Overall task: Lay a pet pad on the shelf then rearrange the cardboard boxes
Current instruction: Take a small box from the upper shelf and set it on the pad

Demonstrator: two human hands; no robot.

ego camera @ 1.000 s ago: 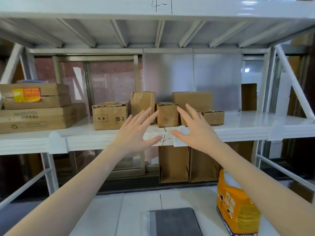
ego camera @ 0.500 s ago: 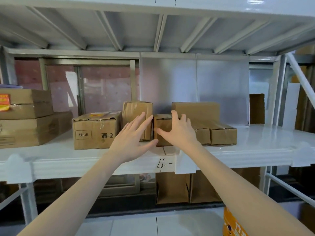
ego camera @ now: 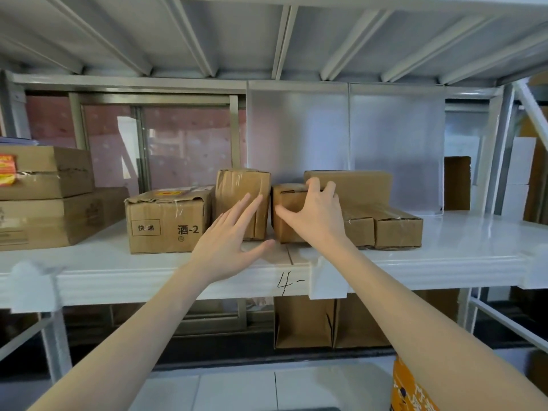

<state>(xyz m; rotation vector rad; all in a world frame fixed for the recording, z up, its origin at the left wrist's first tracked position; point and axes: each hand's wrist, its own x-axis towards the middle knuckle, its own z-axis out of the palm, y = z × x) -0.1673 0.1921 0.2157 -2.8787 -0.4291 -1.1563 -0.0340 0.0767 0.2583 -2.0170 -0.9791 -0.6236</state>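
— On the white shelf (ego camera: 444,250), what are the hands doing?
— Right hand (ego camera: 318,216) is cupped over the small cardboard box (ego camera: 286,215) in the middle, fingers over its top edge, thumb spread across the front face. Whether it grips firmly, I cannot tell.
— And the left hand (ego camera: 228,247)?
— Spread flat, fingers reaching the front of the tall taped box (ego camera: 237,188), thumb out over the shelf. It holds nothing.
— Any writing?
— The labelled box (ego camera: 166,223) on the left reads "快递" in a frame and "酒-2". The shelf edge has a handwritten "4-" (ego camera: 289,284). An orange bag (ego camera: 412,390) sits bottom right; its print is partly cut off.
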